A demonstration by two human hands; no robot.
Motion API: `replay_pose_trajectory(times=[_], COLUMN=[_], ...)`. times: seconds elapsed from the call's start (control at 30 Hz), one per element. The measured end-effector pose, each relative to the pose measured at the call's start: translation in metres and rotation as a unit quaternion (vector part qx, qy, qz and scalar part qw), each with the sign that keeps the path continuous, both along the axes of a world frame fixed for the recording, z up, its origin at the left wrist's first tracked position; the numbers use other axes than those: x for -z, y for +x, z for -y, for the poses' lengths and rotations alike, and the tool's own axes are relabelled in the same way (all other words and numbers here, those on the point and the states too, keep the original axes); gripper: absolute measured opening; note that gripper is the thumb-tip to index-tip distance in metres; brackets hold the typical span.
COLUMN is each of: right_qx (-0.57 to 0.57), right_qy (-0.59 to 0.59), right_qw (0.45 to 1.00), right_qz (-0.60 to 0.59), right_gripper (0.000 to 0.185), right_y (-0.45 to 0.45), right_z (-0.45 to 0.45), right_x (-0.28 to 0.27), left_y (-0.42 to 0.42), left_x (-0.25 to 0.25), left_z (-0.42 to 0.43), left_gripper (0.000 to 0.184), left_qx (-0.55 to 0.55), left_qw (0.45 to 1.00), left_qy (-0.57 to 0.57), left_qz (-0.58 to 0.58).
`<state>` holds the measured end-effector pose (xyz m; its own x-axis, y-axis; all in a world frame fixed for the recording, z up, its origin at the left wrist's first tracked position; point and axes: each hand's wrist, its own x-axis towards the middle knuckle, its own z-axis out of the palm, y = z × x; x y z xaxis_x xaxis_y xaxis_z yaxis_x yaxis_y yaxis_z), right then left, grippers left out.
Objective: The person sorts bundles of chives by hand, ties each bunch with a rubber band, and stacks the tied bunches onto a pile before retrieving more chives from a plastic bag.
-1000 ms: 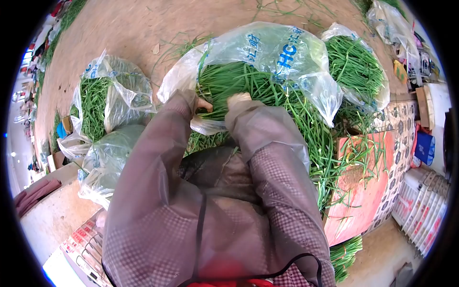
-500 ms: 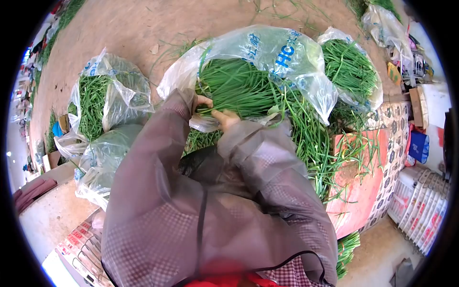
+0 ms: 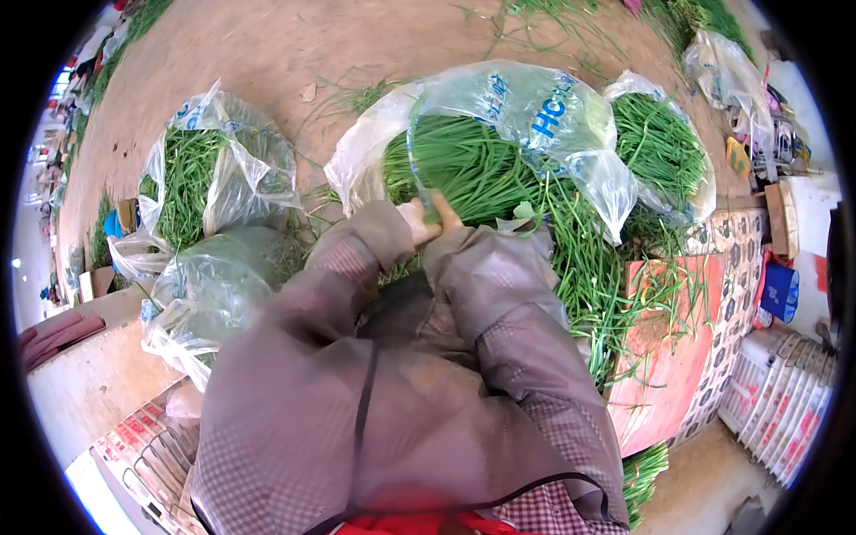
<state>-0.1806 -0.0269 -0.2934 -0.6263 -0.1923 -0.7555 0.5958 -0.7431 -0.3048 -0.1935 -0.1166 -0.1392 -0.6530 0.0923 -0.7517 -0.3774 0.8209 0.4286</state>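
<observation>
Long green chives (image 3: 464, 165) lie in a large clear plastic bag (image 3: 584, 147) with blue lettering, in front of me. Both hands are close together at the near edge of this bundle. My left hand (image 3: 415, 223) is closed, and a narrow strip of the bag's edge runs down over the chives to it. Against it, my right hand (image 3: 445, 214) is closed too, its fingers pinched at the same edge. The fingertips partly cover what they grip. Loose chives (image 3: 584, 259) hang to the right of the bundle.
Another bag of chives (image 3: 664, 147) stands at right, and one more (image 3: 192, 187) at left, above a filled clear bag (image 3: 214, 276). A red board (image 3: 664, 374) with scattered stalks is on my right. White crates (image 3: 780, 392) stand beyond it.
My hands have come together; the left moved right and nearer to me. The bag's edge strip now stretches down across the chives to my fingers. The camera view has shifted slightly.
</observation>
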Motion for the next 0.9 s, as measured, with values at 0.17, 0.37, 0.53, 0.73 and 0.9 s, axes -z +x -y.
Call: replay_pose_trajectory(times=[0.17,0.37,0.53,0.73,0.9], right_qx=[-0.088,-0.024,0.004,-0.064,-0.054], right_qy=[0.229,0.151,0.048,-0.121,-0.134], right_qw=[0.952,0.984,0.996,0.99,0.989], right_qz=[-0.185,-0.087,-0.08,-0.032,0.031], right_gripper=[0.042,0.04,0.027,0.028,0.027], right_y=[0.021,0.02,0.007,-0.006,-0.007], right_z=[-0.024,-0.029,-0.044,-0.051,-0.051], right_x=[-0.007,-0.052,-0.097,-0.078,-0.116], left_y=[0.042,0.068,0.081,0.038,-0.014], left_x=[-0.022,-0.003,0.035,-0.037,0.005], left_z=[-0.027,-0.041,-0.043,0.008,0.051], left_gripper=[0.061,0.085,0.068,0.053,0.036], left_qx=[-0.001,-0.034,-0.063,-0.069,-0.113], left_qw=[0.986,0.954,0.905,0.965,0.955], left_qy=[-0.03,0.038,0.084,0.135,0.084], left_qz=[-0.164,-0.294,-0.413,-0.213,-0.262])
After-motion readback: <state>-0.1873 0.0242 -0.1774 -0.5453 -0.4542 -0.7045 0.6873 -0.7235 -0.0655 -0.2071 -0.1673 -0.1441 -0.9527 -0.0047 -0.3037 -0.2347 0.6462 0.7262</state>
